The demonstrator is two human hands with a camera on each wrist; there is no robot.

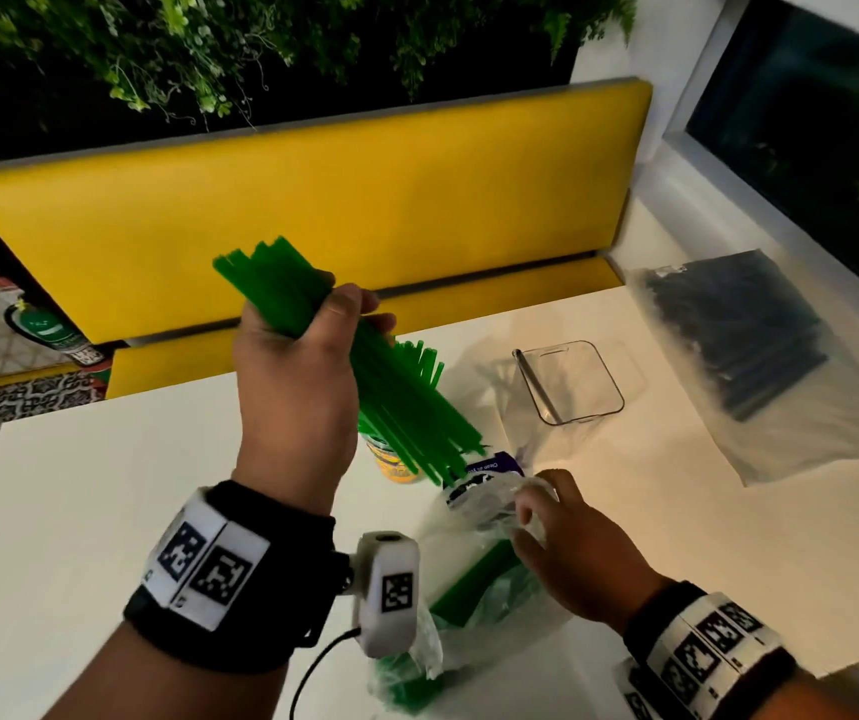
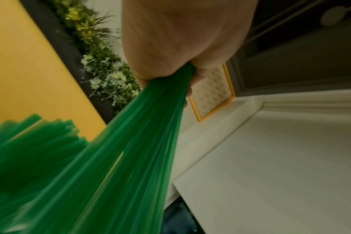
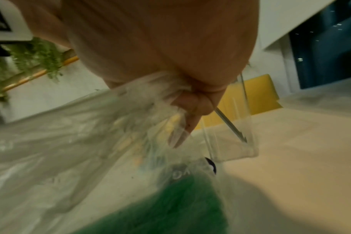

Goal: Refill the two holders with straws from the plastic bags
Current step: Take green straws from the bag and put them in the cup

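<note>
The left hand (image 1: 294, 376) is clenched around a bundle of green straws (image 1: 396, 387), gripping it near mid-length; the bundle is held in the air above the worktop (image 1: 105, 485), tilted, its lower ends pointing toward 5 o'clock over a printed cup (image 1: 396, 467) that already carries green straws. The right hand (image 1: 572, 553) pinches the crumpled mouth of the clear bag (image 1: 474, 579), which lies on the worktop at 6 o'clock with more green straws inside. A clear holder (image 1: 570, 381) stands at 2 o'clock from the cup and contains only one thin dark straw. A second bag (image 1: 760, 356), filled with dark straws, lies flat at 3 o'clock, well apart from both hands. Handling judgement: the straws are light, smooth and thin-walled, so individual pieces will slide out of a loose grip and a hard squeeze may crush them. The bundle is best held around its middle with all fingers (image 2: 192, 76) wrapped, ends levelled before lowering, and fed end-first into the cup. The bag film is soft and slippery; it is best taken by the gathered mouth, as the right hand does, to keep the opening steady.
</note>
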